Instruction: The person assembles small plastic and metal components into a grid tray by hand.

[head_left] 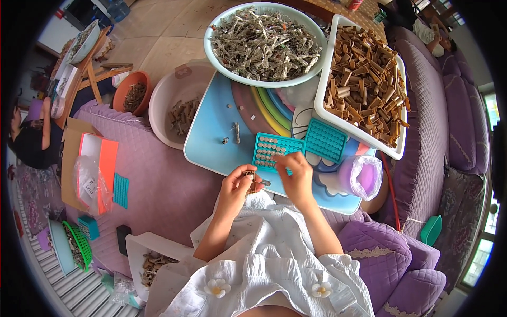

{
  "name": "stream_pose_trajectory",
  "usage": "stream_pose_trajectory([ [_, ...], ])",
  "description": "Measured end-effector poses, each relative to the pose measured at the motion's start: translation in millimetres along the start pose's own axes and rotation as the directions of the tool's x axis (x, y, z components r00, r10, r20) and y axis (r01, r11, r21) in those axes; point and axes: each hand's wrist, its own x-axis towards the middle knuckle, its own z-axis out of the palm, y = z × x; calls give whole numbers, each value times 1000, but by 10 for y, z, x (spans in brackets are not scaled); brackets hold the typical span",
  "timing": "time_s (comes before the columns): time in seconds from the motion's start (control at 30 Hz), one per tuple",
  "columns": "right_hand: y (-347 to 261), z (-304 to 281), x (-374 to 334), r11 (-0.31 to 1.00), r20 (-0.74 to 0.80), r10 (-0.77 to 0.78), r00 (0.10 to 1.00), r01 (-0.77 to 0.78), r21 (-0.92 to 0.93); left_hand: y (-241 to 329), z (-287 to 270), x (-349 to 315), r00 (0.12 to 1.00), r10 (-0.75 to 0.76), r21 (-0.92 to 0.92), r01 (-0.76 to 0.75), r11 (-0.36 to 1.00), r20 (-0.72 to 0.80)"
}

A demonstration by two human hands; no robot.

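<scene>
My left hand (235, 189) is closed on a small brown curved piece (250, 181), held upright just over the front edge of a low table (211, 140). A small silvery strand (265, 183) shows beside its fingertips. My right hand (297, 178) hovers to the right with its fingertips pinched together at the near edge of a teal moulded tray (255, 153). Whatever the pinch holds is too small to make out. Rows of small round pale pieces sit in that tray's pockets. A second teal tray (326, 140) adjoins it on the right.
A pale green basin (209, 50) heaped with silvery wire bundles and a white bin (321, 95) of brown curved pieces stand at the back. A purple container (348, 177) lined with plastic is at right. On the left are a pink basin (158, 113) and an orange-and-brown box (108, 153).
</scene>
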Motion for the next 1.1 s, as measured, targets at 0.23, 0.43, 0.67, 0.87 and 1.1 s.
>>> stream_pose_trajectory([
  [0.23, 543, 84, 175, 889, -11, -65, 998, 52, -455, 25, 18, 16, 998, -36, -7, 35, 999, -46],
  [0.43, 491, 95, 188, 804, 59, -42, 997, 69, -591, -43, 10, 38, 998, -61, -27, 61, 998, 22],
  [0.67, -42, -10, 13, 999, 9, -30, 1000, 30, -32, -105, 13, 11, 993, -48, -37, 52, 998, 107],
  [0.87, -37, 118, -202, 996, -32, -84, 996, 84, -5, -153, 75, 23, 989, 5, -64, 4, 998, 145],
  [1.1, -54, 140, -218, 995, 75, -64, 995, 58, 81, -155, 29, 0, 990, 0, 11, -2, 1000, 142],
])
